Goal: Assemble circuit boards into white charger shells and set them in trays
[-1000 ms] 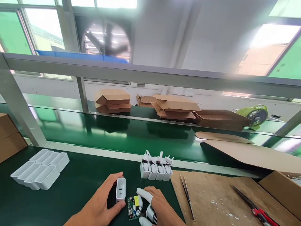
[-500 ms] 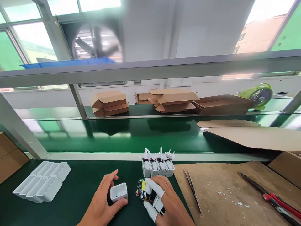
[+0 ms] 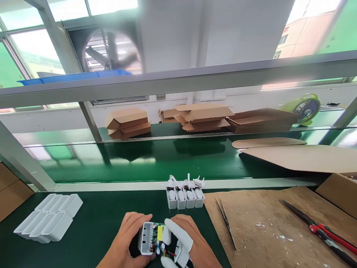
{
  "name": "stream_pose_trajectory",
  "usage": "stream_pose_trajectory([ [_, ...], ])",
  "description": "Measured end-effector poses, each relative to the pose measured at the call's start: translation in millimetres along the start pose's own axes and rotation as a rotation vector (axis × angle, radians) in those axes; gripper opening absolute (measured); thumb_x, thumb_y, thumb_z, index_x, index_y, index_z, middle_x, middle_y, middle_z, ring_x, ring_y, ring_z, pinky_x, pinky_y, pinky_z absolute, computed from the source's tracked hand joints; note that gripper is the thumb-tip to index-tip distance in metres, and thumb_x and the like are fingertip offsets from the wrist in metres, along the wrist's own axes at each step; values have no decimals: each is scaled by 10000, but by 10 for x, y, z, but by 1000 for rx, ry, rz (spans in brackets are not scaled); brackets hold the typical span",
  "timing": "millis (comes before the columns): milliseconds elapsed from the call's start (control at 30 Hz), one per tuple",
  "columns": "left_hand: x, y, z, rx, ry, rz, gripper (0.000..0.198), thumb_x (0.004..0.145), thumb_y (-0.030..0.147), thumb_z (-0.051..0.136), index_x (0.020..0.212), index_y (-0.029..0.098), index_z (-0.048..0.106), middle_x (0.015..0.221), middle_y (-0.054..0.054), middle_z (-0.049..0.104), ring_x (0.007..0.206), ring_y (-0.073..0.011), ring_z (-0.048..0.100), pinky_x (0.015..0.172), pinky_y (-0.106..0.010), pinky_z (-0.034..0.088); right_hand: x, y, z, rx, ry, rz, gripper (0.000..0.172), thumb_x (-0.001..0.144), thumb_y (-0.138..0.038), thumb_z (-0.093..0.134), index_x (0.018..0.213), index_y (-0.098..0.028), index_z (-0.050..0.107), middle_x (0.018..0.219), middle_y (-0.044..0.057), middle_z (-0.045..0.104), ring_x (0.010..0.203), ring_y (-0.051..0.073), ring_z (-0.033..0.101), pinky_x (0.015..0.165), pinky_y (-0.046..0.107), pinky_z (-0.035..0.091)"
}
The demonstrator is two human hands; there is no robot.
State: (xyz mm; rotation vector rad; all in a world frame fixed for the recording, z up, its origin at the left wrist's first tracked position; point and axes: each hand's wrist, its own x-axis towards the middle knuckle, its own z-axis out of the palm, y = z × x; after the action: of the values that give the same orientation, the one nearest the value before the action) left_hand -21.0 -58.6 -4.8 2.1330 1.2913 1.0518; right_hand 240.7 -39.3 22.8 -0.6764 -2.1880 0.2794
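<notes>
No text, label, brand name, number or sign can be read on anything within view here.

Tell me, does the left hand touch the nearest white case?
Touching: the head view shows the left hand holding the white case between thumb and fingers.

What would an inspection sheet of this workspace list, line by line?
Surface: dark green tabletop, partly covered by a worn brown sheet.
Things: white rectangular plastic case, its opening at a green circuit board; four filled white cases behind.
Clutter: metal tweezers, red-and-black metal pliers and small white scraps on the sheet.
Hands: left hand grips the case; right hand, wearing white finger covers, holds the board.
Cables: short red wire near the board.
Surroundings: brown cardboard boxes and a lime-green fan behind.
</notes>
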Motion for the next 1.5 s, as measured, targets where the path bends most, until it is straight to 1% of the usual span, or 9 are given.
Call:
stream_pose_trajectory([
  [200,-20,21,48,134,20,84,720,941,167,695,1579,395,450,1333,-103,624,1257,-326,579,1077,-479,551,-144,123,275,-155,21,-61,547,951,-247,602,1472,-188,447,1236,165,720,1139,317,696,957,412,632],
  [333,-21,41,59,162,6,75,718,943,162,671,1581,400,442,1331,-103,618,1254,-329,577,1071,-480,560,-224,170,396,-205,29,-40,598,979,-302,610,1537,-190,427,1230,175,728,1145,337,701,959,432,632],
  [533,-26,40,92,145,-2,101,718,953,121,613,1589,393,422,1329,-119,594,1241,-348,558,1045,-502,562,-46,16,234,-227,41,-93,645,944,-108,480,1574,-160,352,1133,158,761,1055,305,730,898,399,640],
  [667,-27,28,106,157,0,117,717,968,103,595,1596,389,400,1323,-120,580,1229,-340,548,1040,-497,552,59,-74,92,-270,0,-120,586,851,-30,470,1425,-143,450,1125,151,763,1049,283,729,894,364,638],
  [867,-19,39,113,190,17,140,724,953,71,594,1588,366,409,1309,-110,575,1228,-316,543,1052,-455,537,27,-63,86,-312,-28,-126,572,745,-25,486,1311,-99,525,1150,163,749,1088,290,695,923,365,630],
  [1033,-16,64,109,177,9,132,705,953,75,613,1566,369,425,1306,-101,571,1221,-313,531,1050,-448,534,21,-61,71,-320,-33,-150,473,771,-63,498,1240,-81,557,1133,177,743,1057,299,688,912,388,634],
  [1200,-20,64,85,171,-28,116,716,952,43,568,1566,372,406,1318,-105,547,1229,-322,509,1035,-473,536,3,-81,114,-277,-39,-99,568,745,-64,469,1312,-61,515,1172,199,724,1095,326,672,912,431,635],
  [1300,-17,68,67,187,-45,133,736,951,27,567,1583,354,378,1322,-111,537,1227,-319,506,1034,-485,538,4,-109,127,-260,-49,-76,550,773,-58,467,1322,-69,504,1196,216,710,1108,336,658,907,453,633],
  [1500,4,113,48,208,-24,174,739,908,3,585,1562,304,415,1286,-108,543,1187,-300,522,1007,-443,551,38,-158,89,-220,-49,-52,581,788,-53,480,1368,-82,477,1191,207,696,1108,328,641,922,453,622],
])
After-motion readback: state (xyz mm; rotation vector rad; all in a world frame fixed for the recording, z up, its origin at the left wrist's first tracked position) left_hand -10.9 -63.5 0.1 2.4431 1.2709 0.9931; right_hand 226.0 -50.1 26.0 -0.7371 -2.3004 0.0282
